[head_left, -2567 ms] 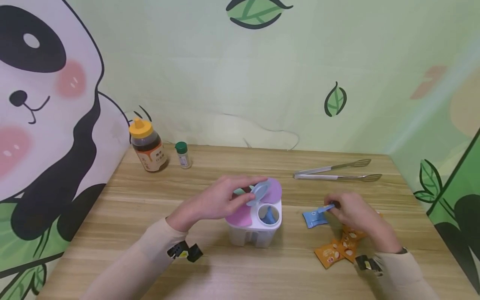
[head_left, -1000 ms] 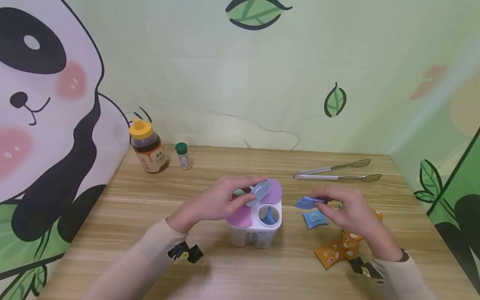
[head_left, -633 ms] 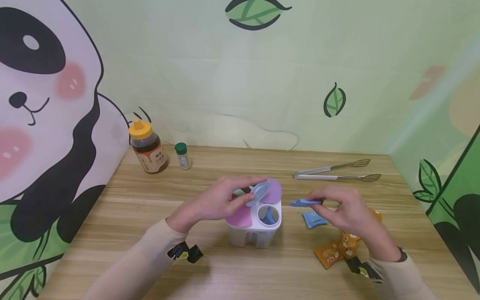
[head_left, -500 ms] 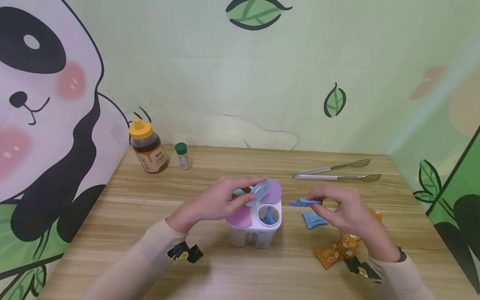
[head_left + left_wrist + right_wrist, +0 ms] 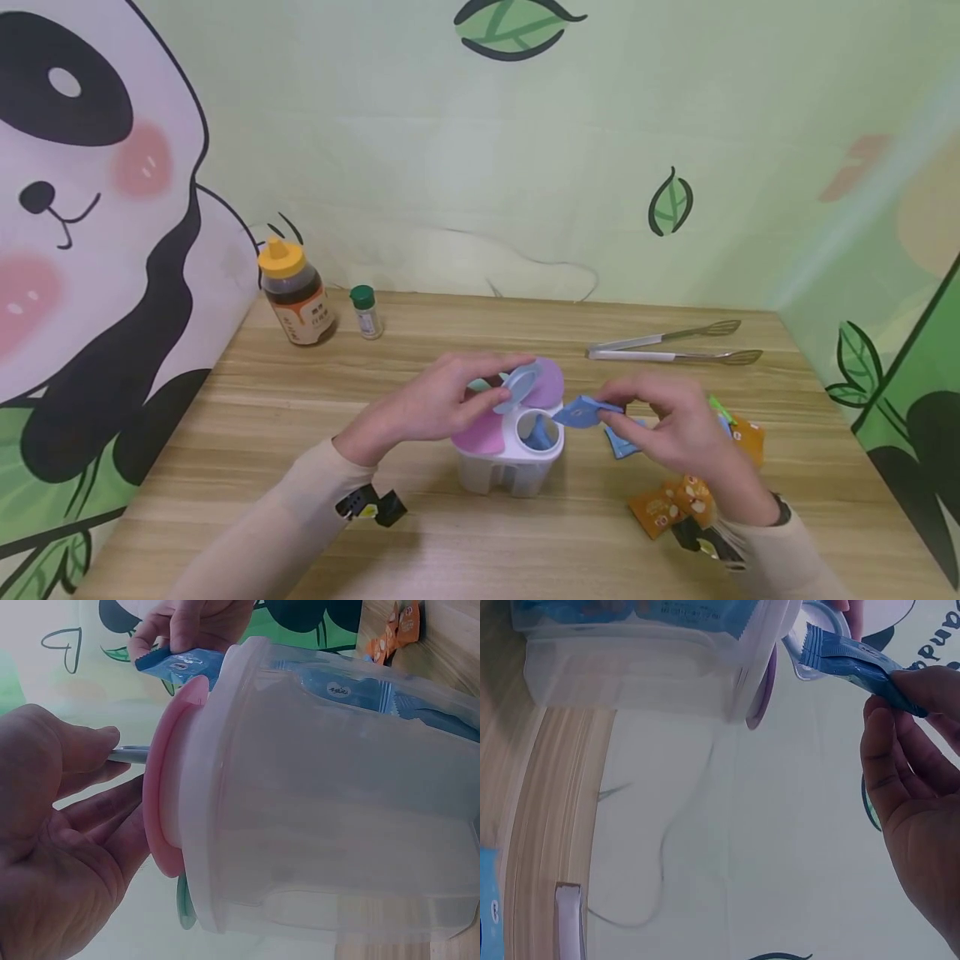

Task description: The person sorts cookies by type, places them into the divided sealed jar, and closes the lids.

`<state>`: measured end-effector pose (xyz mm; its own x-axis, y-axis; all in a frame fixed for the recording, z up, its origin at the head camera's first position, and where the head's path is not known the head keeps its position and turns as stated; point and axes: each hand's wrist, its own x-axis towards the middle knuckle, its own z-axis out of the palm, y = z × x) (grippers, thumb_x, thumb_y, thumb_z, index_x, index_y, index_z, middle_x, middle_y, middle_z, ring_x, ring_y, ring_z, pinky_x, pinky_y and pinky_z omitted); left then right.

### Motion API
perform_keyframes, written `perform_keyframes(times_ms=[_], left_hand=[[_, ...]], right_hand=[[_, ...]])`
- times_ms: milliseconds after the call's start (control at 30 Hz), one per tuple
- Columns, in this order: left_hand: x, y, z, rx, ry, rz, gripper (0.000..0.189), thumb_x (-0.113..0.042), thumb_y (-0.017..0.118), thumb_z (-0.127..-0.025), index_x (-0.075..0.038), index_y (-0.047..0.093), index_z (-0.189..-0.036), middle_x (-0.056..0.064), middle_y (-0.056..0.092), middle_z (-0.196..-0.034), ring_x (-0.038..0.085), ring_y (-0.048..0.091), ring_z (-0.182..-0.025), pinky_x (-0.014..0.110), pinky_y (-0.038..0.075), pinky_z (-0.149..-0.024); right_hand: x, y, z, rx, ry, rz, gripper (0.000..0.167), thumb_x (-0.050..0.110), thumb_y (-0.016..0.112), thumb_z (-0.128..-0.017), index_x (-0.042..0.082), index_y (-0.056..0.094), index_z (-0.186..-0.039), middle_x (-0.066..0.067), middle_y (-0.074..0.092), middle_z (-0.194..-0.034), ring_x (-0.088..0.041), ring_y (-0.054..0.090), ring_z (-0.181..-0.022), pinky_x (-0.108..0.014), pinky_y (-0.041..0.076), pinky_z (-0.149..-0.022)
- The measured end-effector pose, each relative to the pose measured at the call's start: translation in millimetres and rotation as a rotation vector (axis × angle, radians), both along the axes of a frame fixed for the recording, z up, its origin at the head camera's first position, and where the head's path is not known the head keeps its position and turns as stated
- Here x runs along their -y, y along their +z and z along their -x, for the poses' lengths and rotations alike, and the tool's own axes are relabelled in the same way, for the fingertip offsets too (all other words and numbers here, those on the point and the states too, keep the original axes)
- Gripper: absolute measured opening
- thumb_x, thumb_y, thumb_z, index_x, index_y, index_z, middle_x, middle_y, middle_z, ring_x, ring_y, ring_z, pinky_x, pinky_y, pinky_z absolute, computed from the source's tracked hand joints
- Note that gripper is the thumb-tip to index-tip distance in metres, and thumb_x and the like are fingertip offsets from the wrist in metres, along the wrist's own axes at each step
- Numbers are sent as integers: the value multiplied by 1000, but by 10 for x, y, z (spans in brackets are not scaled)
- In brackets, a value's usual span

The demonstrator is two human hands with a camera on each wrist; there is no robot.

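A box with clear walls point(image 5: 506, 477) and four-part coloured top stands mid-table. My left hand point(image 5: 435, 400) pinches its light-blue flip lid point(image 5: 521, 387) between thumb and fingers, holding it raised. Below the lid, the round opening shows a blue packet point(image 5: 538, 435) inside; more blue packets point(image 5: 337, 691) show through the wall in the left wrist view. My right hand point(image 5: 667, 421) pinches a small blue sealed packet point(image 5: 583, 412) by one end. Its free end points at the opening's right rim, above the table. The pink lid point(image 5: 169, 787) is down.
Under my right hand lies another blue packet point(image 5: 621, 445). Several orange packets point(image 5: 658, 507) lie nearer, partly hidden by my right wrist. Tongs point(image 5: 667, 356) rest at back right. At back left stand a yellow-capped bottle point(image 5: 300, 312) and a green-capped shaker point(image 5: 367, 317).
My right hand has lifted the blue packet from the right side and carried it left to the box's opening. My left hand and the raised lid have stayed in place.
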<state>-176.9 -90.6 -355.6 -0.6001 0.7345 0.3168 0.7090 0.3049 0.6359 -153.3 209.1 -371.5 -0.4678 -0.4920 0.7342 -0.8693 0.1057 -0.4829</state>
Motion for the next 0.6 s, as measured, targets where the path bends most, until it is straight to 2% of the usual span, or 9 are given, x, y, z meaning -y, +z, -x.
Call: perform_keyframes(times_ms=[300,600], left_hand=[[-7,-2,1,-1,-8,0,46,-13,56,-99,-12,48,-144,5,59,-136,13,66,-100,27,54,-87],[-5,5,-5,-10,-15,-5,45,-14,56,-99,-11,48,-144,6,57,-140,14,66,-104,30,53,-91]], right_hand=[[134,-5,-12,55,102,61,34,-25,69,-67,-6,69,-96,-16,70,-84,-13,61,-73,-18,54,-68],[291,-69,-49,108,72,90,38,-27,68,-67,-5,70,-98,-17,70,-89,-14,63,-77,-19,54,-70]])
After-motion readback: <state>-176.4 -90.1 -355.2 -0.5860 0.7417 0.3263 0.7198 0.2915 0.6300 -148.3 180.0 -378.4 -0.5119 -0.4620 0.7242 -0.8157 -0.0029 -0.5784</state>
